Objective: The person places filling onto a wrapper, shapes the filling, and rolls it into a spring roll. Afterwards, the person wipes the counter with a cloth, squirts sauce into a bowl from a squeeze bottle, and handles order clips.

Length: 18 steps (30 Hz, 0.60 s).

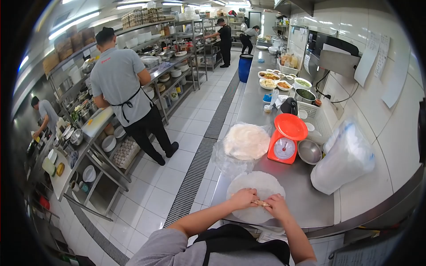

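Observation:
A round, thin white wrapper [253,179] lies flat on the steel counter in front of me. Over it, my left hand [243,199] and my right hand [278,206] pinch the two ends of a short strip of pale, pinkish-brown filling [261,203]. The fingers of both hands are closed around it. Just beyond is a pile of similar pale round sheets [246,141] on a clear plastic bag [230,164]. To its right stands an orange kitchen scale [284,148] with a round dial and an orange pan on top.
A steel bowl [309,151] and a large white plastic-wrapped bundle [344,159] stand right of the scale. Farther along the counter [310,208] are several food bowls [268,84] and a white basket [317,116]. A blue barrel [245,68] and co-workers [124,84] are beyond.

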### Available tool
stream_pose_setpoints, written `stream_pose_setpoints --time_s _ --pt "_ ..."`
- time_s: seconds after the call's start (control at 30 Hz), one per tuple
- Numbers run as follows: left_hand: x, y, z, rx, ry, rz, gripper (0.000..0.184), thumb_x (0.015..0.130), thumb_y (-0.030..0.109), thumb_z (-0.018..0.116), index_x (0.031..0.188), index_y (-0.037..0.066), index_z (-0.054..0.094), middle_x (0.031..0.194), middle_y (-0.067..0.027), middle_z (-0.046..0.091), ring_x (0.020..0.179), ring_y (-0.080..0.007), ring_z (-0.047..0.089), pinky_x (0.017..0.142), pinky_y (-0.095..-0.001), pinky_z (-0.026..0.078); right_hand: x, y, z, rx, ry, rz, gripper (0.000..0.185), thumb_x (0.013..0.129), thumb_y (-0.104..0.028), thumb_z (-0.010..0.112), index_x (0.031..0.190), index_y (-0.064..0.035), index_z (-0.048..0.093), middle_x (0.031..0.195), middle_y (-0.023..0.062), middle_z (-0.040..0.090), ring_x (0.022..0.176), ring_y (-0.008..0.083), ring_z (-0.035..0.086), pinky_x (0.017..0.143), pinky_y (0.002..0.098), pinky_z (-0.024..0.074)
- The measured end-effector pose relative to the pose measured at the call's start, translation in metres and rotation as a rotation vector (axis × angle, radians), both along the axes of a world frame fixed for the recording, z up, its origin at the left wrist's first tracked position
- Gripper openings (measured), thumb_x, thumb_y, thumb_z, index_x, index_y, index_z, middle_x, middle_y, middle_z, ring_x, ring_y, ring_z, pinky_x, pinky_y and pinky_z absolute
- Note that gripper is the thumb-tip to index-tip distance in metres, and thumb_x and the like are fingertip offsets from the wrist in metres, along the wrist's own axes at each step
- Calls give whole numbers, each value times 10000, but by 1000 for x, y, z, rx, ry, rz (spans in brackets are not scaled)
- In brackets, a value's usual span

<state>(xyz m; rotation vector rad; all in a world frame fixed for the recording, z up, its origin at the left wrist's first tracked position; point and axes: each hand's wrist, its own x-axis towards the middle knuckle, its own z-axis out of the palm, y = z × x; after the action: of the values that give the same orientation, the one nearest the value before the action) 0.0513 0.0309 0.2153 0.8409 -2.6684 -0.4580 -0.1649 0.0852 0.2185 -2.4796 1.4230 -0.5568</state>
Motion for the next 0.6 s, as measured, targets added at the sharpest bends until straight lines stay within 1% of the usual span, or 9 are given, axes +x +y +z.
stream_pose_setpoints --time_s 0.07,0.1,0.17,0.23,0.3,0.4,0.47,0.57,0.6 --pt "7 -4 4 12 74 -96 580 603 335 751 1073 58 554 940 -99 538 893 -282 537 769 -371 447 3 5 8 -53 -42 -48 396 654 -248 724 1014 -117 623 991 59 554 954 262 501 841 372 393" --pt "10 -3 9 9 75 -102 580 603 335 751 1073 58 554 940 -99 538 893 -282 537 769 -371 447 7 7 16 -107 -81 -95 380 646 -239 731 989 -111 631 981 56 560 934 261 506 830 364 400" --pt "16 1 17 165 137 -21 587 552 290 777 1042 50 560 950 -115 536 903 -305 537 784 -380 443 26 4 32 -176 -133 -55 327 649 -217 722 948 -111 639 969 38 566 920 249 515 825 357 402" --pt "17 -4 19 186 96 -50 595 577 292 768 1071 41 552 967 -119 533 910 -302 534 786 -367 446 39 5 29 -234 -183 -14 275 653 -196 714 907 -112 647 957 21 572 907 237 524 820 349 404" --pt "17 -9 14 203 53 -73 603 601 294 758 1100 32 543 985 -123 531 917 -300 531 788 -354 449 48 -5 14 -258 -163 181 231 699 -203 677 912 -119 647 983 21 572 928 214 523 840 360 393" --pt "18 -8 9 168 115 -93 613 591 295 765 1100 33 545 985 -129 530 915 -301 534 793 -360 448 40 -1 4 -282 -148 98 154 709 -182 660 852 -123 659 903 17 591 873 210 541 818 358 400" --pt "16 -3 10 130 129 -35 542 553 299 767 993 47 574 948 -129 535 890 -318 540 766 -402 446 32 3 7 -273 -171 72 125 710 -171 651 822 -118 660 873 22 599 862 217 547 806 366 404" --pt "8 -10 -2 42 31 -31 428 605 379 725 869 69 594 859 -155 540 837 -335 540 722 -426 445 16 1 0 -134 -162 87 69 697 -121 657 747 -74 650 791 71 614 777 264 573 736 395 435" --pt "5 -10 1 69 -46 -22 498 642 414 702 983 70 585 891 -155 553 840 -335 541 739 -428 446 15 4 2 -189 -151 67 90 707 -117 645 775 -58 645 799 94 622 784 288 580 736 416 442"
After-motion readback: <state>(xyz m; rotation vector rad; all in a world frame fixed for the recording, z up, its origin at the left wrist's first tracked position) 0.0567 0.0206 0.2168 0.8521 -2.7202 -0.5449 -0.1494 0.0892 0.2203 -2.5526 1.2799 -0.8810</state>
